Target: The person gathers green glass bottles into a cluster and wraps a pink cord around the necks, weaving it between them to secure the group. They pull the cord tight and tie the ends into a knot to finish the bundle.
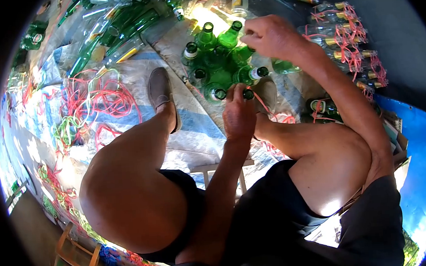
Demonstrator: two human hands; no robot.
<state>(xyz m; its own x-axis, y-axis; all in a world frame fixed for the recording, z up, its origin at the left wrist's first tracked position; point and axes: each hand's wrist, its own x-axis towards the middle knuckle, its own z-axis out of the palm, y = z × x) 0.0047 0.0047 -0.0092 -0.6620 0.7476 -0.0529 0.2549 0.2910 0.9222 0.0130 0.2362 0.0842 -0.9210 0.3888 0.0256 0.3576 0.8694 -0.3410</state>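
Note:
Several green glass bottles (219, 71) stand upright in a tight cluster on the sheet between the feet. My left hand (238, 113) is at the near side of the cluster, its fingers closed around the neck area of a front bottle, where a red string (262, 105) trails off to the right. Over the right rear of the cluster is my right hand (265, 34), its fingers pinched together; what they hold, if anything, cannot be made out. One green bottle (284, 66) lies partly hidden beneath the right forearm.
Loose green and clear bottles (133, 28) lie at the back left. Tangled red string (115, 97) spreads on the sheet. Bottles tied with pink string (339, 42) are stacked at the right, near a blue panel (418, 145). A wooden chair (74, 258) stands lower left.

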